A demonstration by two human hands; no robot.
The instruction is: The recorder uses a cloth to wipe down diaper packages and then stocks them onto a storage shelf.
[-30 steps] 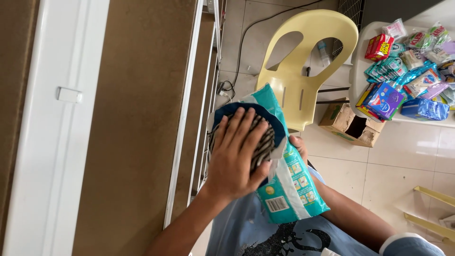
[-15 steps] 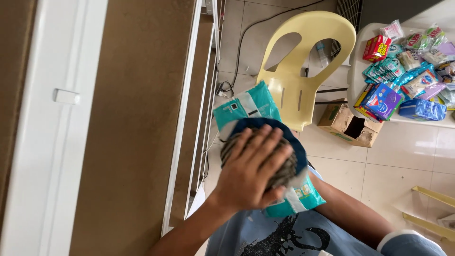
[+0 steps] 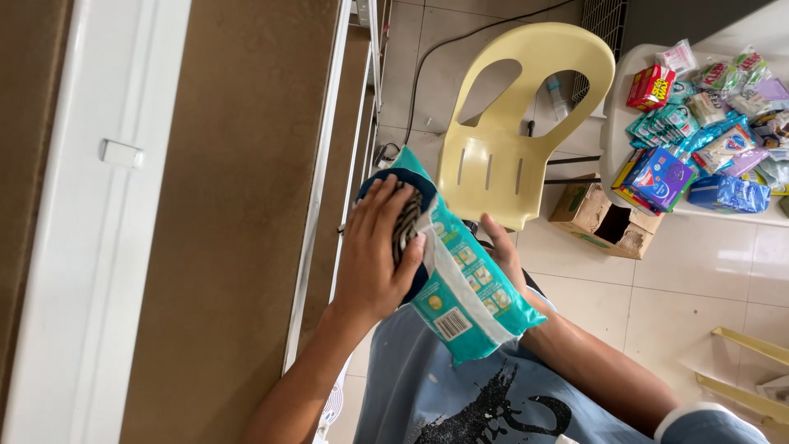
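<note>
Teal plastic pack, soft and printed, held mid-frame above a blue shirt. Left hand at nine o'clock of the pack, palm flat, grip closed over a dark blue and striped cloth pressed against the pack's face. Right hand at three o'clock behind the pack, grip wrapped round its far edge, fingertips mostly hidden. Yellow plastic chair at twelve o'clock. White tabletop piled with small packets at two o'clock; open cardboard box below.
</note>
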